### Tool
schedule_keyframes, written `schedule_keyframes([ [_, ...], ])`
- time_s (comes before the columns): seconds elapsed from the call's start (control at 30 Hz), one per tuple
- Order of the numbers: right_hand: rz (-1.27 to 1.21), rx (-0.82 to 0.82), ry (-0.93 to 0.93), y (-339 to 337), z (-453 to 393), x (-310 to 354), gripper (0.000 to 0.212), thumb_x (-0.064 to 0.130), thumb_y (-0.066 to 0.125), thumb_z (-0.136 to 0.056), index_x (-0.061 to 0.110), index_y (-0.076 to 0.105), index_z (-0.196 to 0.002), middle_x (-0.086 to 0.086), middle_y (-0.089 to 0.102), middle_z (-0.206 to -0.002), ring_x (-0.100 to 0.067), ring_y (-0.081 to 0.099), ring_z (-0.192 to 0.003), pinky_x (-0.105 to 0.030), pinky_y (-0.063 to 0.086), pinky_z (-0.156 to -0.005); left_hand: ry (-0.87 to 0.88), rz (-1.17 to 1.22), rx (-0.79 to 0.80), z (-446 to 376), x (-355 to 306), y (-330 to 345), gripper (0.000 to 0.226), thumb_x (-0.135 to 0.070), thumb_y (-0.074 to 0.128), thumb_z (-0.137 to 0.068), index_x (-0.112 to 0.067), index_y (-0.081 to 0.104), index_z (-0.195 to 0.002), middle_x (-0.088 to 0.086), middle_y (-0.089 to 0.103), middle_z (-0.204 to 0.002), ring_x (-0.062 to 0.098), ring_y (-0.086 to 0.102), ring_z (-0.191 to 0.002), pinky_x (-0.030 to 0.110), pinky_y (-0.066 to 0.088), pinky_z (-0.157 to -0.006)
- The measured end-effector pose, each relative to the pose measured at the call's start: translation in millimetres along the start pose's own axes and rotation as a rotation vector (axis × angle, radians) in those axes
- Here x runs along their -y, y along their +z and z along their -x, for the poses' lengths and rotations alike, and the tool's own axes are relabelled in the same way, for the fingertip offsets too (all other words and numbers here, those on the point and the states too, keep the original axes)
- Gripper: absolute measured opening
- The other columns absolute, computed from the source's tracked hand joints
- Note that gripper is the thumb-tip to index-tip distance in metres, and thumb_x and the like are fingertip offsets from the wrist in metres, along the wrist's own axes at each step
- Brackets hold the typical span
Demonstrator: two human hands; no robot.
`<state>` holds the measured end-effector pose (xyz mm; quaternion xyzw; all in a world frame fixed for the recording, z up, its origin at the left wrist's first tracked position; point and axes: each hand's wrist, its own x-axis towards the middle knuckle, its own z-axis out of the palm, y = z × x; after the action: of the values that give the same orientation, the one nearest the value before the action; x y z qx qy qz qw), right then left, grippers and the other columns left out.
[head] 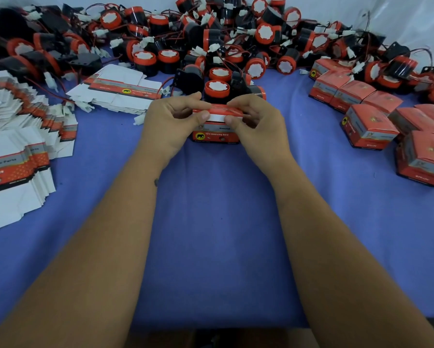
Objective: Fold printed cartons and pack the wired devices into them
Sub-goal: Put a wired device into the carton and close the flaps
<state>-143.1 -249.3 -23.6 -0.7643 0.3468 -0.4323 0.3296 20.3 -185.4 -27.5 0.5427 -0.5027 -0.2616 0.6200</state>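
Carton [216,131] centre on table [211,222] — flat blanks [17,151] left, packed boxes [371,126] right, devices [211,33] behind.

We record a table covered in blue cloth [211,234]. Along its far edge lies a heap of red-and-black wired devices [236,41] with white connectors. At left we see fanned stacks of flat cartons [17,151], with a smaller stack [120,89] further back. At right stand closed red cartons [369,126], clustered and touching. One carton [214,133] stands at centre.
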Motion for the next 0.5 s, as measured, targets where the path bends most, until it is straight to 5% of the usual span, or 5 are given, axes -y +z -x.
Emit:
schedule_keyframes([
  [0.23,-0.102,0.008,0.071,2.9,-1.7,-3.5,0.013,0.003,0.064,-0.091,0.016,0.065,-0.092,-0.002,0.064,-0.126,-0.004,0.056,-0.113,-0.023,0.052,-0.094,-0.011,0.004,-0.016,-1.0,0.6,-0.7,0.031,-0.001,0.072,-0.086,-0.027,0.070,-0.103,0.014,0.059,-0.137,0.011,0.055,-0.127,0.029,0.052,-0.100],
  [0.5,-0.123,-0.011,0.097,1.5,-2.4,-5.1,0.007,0.000,0.062,-0.091,0.007,0.064,-0.089,-0.004,0.061,-0.129,-0.013,0.056,-0.121,-0.030,0.052,-0.098,0.000,-0.032,0.069,-0.9,2.8,0.3,0.045,0.015,0.071,-0.079,-0.017,0.065,-0.109,0.001,0.056,-0.132,0.011,0.054,-0.125,0.018,0.051,-0.093],
])
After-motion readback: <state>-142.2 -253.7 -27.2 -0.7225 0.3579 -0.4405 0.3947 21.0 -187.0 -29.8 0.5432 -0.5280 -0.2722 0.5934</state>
